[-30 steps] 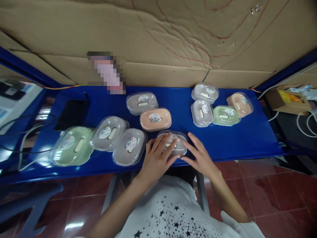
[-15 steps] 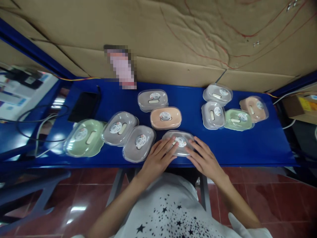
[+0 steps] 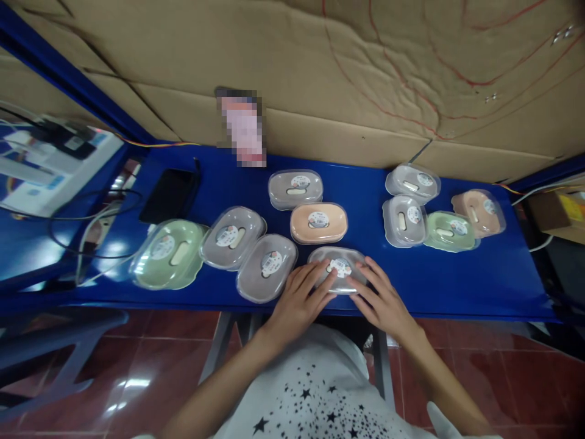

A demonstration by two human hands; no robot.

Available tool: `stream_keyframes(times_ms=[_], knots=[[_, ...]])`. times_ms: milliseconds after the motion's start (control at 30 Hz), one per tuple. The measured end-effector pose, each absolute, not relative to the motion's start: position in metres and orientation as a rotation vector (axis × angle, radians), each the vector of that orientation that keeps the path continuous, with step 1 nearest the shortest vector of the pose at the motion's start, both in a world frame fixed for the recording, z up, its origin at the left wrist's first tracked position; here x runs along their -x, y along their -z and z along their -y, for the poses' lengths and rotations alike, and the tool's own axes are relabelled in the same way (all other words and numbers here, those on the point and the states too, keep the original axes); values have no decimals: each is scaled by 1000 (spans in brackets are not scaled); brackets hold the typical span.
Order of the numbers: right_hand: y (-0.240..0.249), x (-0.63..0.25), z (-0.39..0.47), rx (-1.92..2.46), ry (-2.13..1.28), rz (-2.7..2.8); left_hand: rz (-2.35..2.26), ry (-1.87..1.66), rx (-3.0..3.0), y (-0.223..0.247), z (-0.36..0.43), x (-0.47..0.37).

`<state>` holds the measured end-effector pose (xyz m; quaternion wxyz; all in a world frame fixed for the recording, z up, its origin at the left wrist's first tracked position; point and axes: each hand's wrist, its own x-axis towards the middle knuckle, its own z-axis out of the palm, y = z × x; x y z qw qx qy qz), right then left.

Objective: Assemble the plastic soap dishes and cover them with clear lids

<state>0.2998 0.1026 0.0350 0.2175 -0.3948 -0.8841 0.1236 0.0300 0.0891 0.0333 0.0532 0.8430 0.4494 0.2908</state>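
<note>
A grey oblong plastic box [image 3: 350,253] with a transparent lid and a round white label sits near the table's front edge. My left hand [image 3: 302,299] lies over its left part, fingers stretched out, one fingertip at the label. On the right end rest the spread fingers of my right hand [image 3: 382,299]. The hands cover parts of the lid. Just behind is an orange box [image 3: 336,228], and beyond it a grey box [image 3: 278,183]. Left of my left hand lie two more grey boxes [image 3: 256,283] [image 3: 214,247] and a green box [image 3: 155,268].
On the right of the blue table [image 3: 484,274] stand two grey boxes [image 3: 406,235] [image 3: 404,174], a green box [image 3: 461,241] and an orange box [image 3: 489,225]. A black phone-like object [image 3: 167,195] lies at the left, near cables [image 3: 80,256]. A cardboard wall [image 3: 292,79] closes the back.
The whole view has shifted, so everything appears slightly further right and a little lower. My left fingers have slid slightly across the lid label; both hands remain on the same grey box.
</note>
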Motion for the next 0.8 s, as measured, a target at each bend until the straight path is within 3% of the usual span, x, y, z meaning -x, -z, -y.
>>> stream_keyframes(times_ms=[433, 800], knots=[[-45, -318, -114, 1002, -191, 2533, -1322, -681, -2646, -32, -89, -32], [-23, -320, -140, 1033, -192, 2505, -1220, -807, -2489, -35, -114, -43]])
